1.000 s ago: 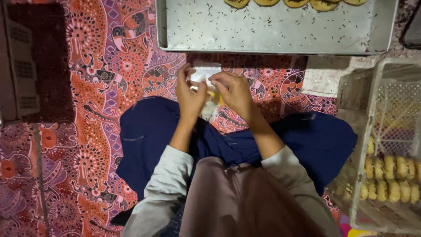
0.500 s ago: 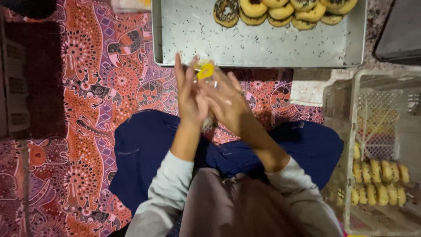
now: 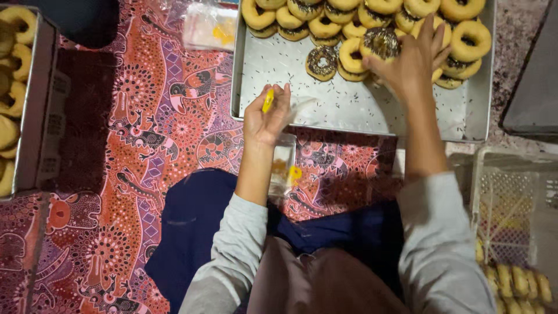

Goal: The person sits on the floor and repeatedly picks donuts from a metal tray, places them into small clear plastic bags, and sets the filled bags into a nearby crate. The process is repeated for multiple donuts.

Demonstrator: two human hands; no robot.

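A clear plastic bag (image 3: 286, 157) with a yellow mark hangs from the left hand (image 3: 266, 116), its mouth pinched up at the fingers and its body drooping over the patterned red cloth (image 3: 145, 134) just below the near rim of the metal tray (image 3: 349, 107). The left grip is closed on the bag's top edge, thumb against fingertips, with a strip of yellow showing between them.

The right hand (image 3: 410, 61) lies farther in, over the tray, fingers spread and curled down onto a chocolate-sprinkled doughnut (image 3: 381, 42). Its grip is half open, the fingertips touching the doughnut on its right side; whether it is lifted off the tray cannot be told.

Around that one, plain golden doughnuts (image 3: 349, 23) crowd the far part of the tray in overlapping rows, and another dark-topped doughnut (image 3: 321, 61) sits at the left edge of the heap. The near part of the tray is bare metal dotted with dark sprinkles.

Beyond the tray's left corner lies a pile of clear bags (image 3: 209, 26). At the far left a second tray (image 3: 26, 104) holds more plain doughnuts. At the right a white plastic crate (image 3: 511, 197) stands beside the person's knee, with small pale pastries (image 3: 520, 282) below it. The person sits cross-legged in grey sleeves and dark blue cloth.
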